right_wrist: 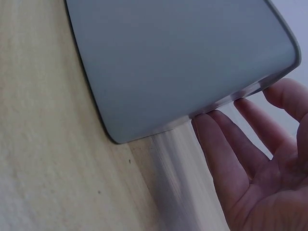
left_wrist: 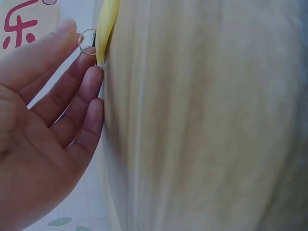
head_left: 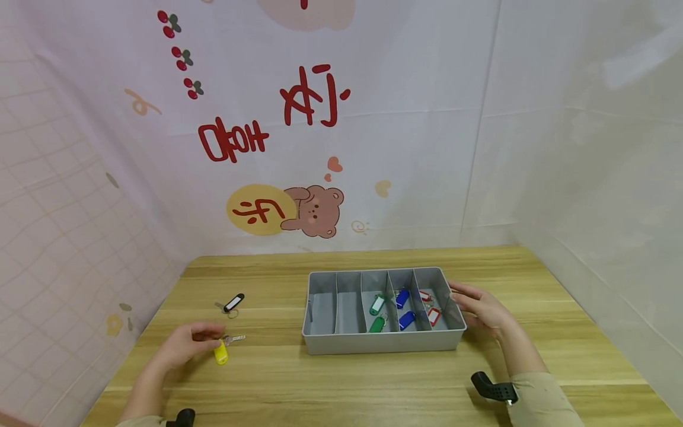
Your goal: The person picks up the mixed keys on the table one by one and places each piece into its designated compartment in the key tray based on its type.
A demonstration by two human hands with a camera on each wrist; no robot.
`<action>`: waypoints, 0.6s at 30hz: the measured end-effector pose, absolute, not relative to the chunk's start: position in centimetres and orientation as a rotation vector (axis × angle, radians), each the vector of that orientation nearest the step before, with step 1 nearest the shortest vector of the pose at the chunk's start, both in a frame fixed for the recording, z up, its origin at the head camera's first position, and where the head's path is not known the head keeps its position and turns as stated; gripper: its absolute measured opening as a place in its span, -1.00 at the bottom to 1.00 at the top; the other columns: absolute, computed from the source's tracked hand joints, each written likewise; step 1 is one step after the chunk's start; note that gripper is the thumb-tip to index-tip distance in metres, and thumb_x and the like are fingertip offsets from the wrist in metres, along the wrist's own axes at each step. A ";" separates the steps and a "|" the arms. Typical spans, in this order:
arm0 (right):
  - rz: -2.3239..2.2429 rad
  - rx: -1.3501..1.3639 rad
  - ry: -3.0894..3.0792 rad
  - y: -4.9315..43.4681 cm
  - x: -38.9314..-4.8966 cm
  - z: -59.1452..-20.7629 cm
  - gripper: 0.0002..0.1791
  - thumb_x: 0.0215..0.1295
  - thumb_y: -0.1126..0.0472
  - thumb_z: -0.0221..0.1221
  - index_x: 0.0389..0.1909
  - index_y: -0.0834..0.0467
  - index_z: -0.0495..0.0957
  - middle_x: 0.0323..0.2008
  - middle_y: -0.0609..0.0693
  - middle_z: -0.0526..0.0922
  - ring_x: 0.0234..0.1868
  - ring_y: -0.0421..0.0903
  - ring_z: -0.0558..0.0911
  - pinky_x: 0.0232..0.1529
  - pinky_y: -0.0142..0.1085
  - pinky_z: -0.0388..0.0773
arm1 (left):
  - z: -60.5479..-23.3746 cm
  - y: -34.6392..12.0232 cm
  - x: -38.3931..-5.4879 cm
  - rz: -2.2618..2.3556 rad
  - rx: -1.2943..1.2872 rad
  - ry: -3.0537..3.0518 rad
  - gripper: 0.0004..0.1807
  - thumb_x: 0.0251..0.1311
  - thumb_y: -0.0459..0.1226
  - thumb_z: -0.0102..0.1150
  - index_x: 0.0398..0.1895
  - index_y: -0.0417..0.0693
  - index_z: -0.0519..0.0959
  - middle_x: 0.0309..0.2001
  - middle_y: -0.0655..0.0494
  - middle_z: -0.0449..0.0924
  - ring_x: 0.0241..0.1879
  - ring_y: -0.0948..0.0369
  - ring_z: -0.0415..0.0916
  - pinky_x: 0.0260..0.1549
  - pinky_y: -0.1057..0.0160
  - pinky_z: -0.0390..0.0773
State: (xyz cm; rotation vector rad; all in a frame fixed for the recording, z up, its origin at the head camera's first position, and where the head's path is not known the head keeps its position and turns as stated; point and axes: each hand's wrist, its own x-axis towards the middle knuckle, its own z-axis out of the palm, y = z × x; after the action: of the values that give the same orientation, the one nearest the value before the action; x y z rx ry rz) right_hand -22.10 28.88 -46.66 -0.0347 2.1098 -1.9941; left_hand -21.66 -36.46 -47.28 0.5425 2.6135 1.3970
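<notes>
At the table's left, my left hand [head_left: 188, 343] has its fingertips right at a yellow key tag [head_left: 221, 353] with a metal key [head_left: 235, 339] beside it. In the left wrist view, the fingers are slightly bent and the thumb stands apart from them, near the tag's split ring [left_wrist: 87, 42]. My right hand [head_left: 482, 308] rests its fairly straight fingers against the right end of a grey divided tray [head_left: 384, 342]. Inside the tray lie green key tags [head_left: 377, 305], blue key tags [head_left: 407, 320] and red key tags [head_left: 434, 316], each colour in its own compartment.
A black key tag [head_left: 233, 303] with a key and ring lies beyond my left hand. The tray's two left compartments show bare floors. A printed cloth [head_left: 405, 148] hangs behind the wooden table [head_left: 341, 391], with more cloth along both sides.
</notes>
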 end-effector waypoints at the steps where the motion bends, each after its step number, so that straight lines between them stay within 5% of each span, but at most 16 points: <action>1: -1.993 -0.033 2.111 28.9 -22.1 -46.7 -0.29 0.52 0.16 0.07 0.51 0.34 0.02 0.26 0.19 0.46 0.01 -0.14 0.63 -0.01 -0.17 0.60 | -47.3 -36.5 -21.7 1.390 0.533 2.615 -0.62 0.20 -0.41 0.32 0.00 -0.56 0.55 -0.08 -0.35 0.62 -0.21 0.43 0.55 -0.23 0.40 0.57; 18: -1.988 -0.043 2.123 28.9 -22.2 -46.8 -0.31 0.52 0.16 0.06 0.51 0.35 0.04 0.25 0.19 0.47 0.02 -0.14 0.62 -0.01 -0.18 0.60 | -47.1 -36.2 -21.5 1.301 0.388 2.687 -0.73 0.16 -0.37 0.37 -0.10 -0.36 0.69 -0.08 -0.23 0.65 -0.22 0.34 0.56 -0.24 0.36 0.56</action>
State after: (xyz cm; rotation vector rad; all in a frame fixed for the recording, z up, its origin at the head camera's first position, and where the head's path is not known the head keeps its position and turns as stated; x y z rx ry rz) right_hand -22.16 28.90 -46.81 -0.0431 2.1233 -1.9883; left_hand -21.54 -36.17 -47.14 0.3876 2.6874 1.3011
